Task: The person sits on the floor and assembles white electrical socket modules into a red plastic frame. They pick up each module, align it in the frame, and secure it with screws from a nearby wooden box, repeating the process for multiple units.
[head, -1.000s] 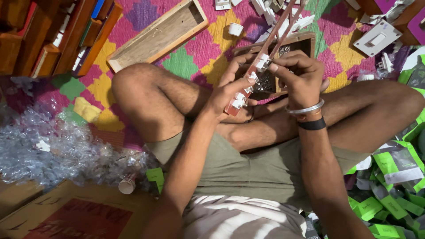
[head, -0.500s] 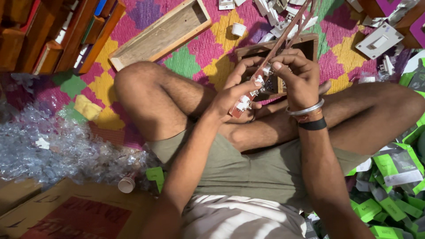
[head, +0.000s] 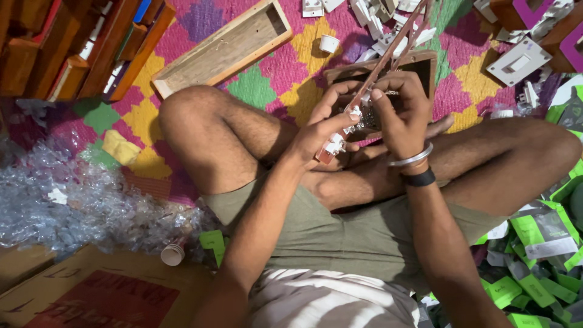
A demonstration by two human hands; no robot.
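Holding: left hand [head: 319,130] and right hand [head: 401,115] both closed on a thin brown strip [head: 388,45] fitted with white switches [head: 334,146], above the lap.
Change: strip now stands steeper than half a second ago; fingers have shifted lower.
Meaning: probably seating a part.
Around: wooden frame [head: 221,51], loose switches, green packets [head: 537,228].

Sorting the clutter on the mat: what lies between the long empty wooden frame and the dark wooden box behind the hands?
A small white cup on the mat, in the head view.
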